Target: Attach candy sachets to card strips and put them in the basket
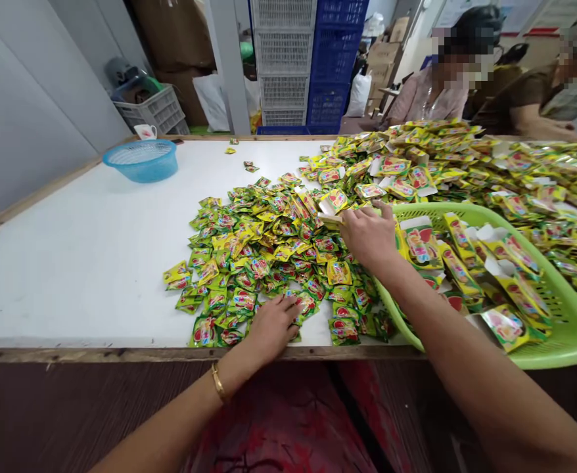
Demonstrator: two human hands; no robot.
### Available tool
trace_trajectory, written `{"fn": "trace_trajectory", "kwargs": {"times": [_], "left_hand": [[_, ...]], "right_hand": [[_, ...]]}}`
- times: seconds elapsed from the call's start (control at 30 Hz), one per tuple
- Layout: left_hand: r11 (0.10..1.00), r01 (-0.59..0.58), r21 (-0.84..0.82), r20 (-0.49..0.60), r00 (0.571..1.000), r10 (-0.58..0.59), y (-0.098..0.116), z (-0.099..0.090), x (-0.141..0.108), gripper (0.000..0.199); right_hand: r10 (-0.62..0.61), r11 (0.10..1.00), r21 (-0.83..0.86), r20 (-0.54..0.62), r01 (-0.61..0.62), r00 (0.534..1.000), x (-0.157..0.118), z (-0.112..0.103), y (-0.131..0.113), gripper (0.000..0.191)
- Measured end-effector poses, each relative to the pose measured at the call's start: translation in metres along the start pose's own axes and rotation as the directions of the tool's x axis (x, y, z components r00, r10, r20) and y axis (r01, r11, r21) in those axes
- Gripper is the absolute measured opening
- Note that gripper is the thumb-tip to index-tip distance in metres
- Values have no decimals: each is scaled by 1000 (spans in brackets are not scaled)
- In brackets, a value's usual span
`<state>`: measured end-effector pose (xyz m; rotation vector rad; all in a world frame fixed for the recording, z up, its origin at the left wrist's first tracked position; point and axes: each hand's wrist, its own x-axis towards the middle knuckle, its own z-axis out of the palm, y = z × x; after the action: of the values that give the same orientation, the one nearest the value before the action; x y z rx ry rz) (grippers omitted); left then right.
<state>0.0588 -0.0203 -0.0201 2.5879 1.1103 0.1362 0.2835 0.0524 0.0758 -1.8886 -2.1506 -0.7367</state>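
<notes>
Many small green and yellow packets [244, 263] lie in a loose pile on the white table [71, 263]. My left hand [275, 325] rests palm down on the packets near the table's front edge, its fingers apart. Farther back and to the right, my right hand [370, 236] is closed on a small yellow box [330, 219], above the pile and by the left rim of a green basket [574, 335]. Opened yellow boxes [421, 243] with white flaps fill much of that basket.
A large heap of yellow packets and boxes [466, 164] covers the back right. At the back left stand a blue basket [143, 161] and a white cup [145, 131]. Two people [431, 92] sit across the table. Stacked crates [286, 66] stand behind it.
</notes>
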Motion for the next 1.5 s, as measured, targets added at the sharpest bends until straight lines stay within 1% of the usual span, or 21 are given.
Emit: {"fn": "trace_trajectory", "kwargs": {"times": [0.1,0.17,0.23,0.37,0.47,0.53,0.63,0.7,0.73,0.77,0.8,0.83,0.87,0.9,0.97,1.03,1.1,1.23,1.33,1.43,1.5], "left_hand": [[999,-2,-41,17,1000,3,-2,-11,5,32],[997,12,-75,-48,999,-15,5,-18,21,29],[997,-25,-76,-135,991,14,16,-23,45,28],[980,-193,41,-193,961,198,40,-14,102,29],[980,-195,41,-164,966,199,46,-3,131,21],[987,-161,20,-159,974,162,41,-4,136,22],[992,-65,-108,-238,971,38,20,-24,118,26],[948,28,-316,-243,964,-109,4,-45,92,23],[911,71,-406,-161,976,-148,-3,-54,76,20],[871,92,-482,-34,992,-124,-9,-61,61,18],[840,112,-531,101,992,-69,-13,-64,46,16],[828,136,-544,191,981,-36,-15,-63,34,16],[839,152,-522,235,972,-30,-15,-58,24,16],[867,151,-475,230,972,-44,-14,-51,16,15],[933,129,-336,131,987,-89,-10,-32,10,12],[974,92,-209,55,995,-82,-6,-17,9,16],[989,63,-136,67,996,-54,-3,-10,9,24],[995,70,-70,103,993,-63,-2,-13,3,24],[993,95,-72,87,992,-89,-4,-19,0,15],[971,185,-149,15,983,-184,-9,-28,2,7],[923,273,-270,-51,954,-297,-13,-35,5,16]], "right_hand": [[157,968,225,-204,-109,966,-14,-25,-3,19],[295,909,377,-282,-177,913,-22,-42,-3,18],[384,854,483,-328,-196,863,-28,-56,-5,17],[427,779,610,-350,-143,834,-38,-74,-15,14],[418,765,637,-375,-98,827,-48,-80,-22,15],[406,784,615,-402,-87,821,-58,-82,-23,15],[369,828,551,-393,-106,842,-78,-78,-20,14],[299,855,512,-349,-86,888,-93,-69,-20,12],[247,873,483,-327,-63,912,-99,-62,-21,10],[190,896,442,-311,-35,931,-105,-54,-24,7],[134,922,387,-295,-10,946,-109,-46,-28,5],[87,945,326,-272,7,958,-112,-38,-33,6],[47,964,266,-237,18,970,-114,-30,-39,8],[15,976,218,-188,27,982,-114,-23,-45,9],[-37,984,175,-53,46,998,-113,-11,-58,7],[-86,980,187,87,68,993,-111,-2,-67,6],[-120,973,219,197,76,973,-110,4,-71,13],[-133,973,224,317,62,939,-105,12,-67,43],[-186,971,213,390,109,902,-97,14,-66,61],[-211,969,212,435,128,876,-88,12,-63,57],[-164,973,216,382,85,910,-84,11,-58,52]]}}
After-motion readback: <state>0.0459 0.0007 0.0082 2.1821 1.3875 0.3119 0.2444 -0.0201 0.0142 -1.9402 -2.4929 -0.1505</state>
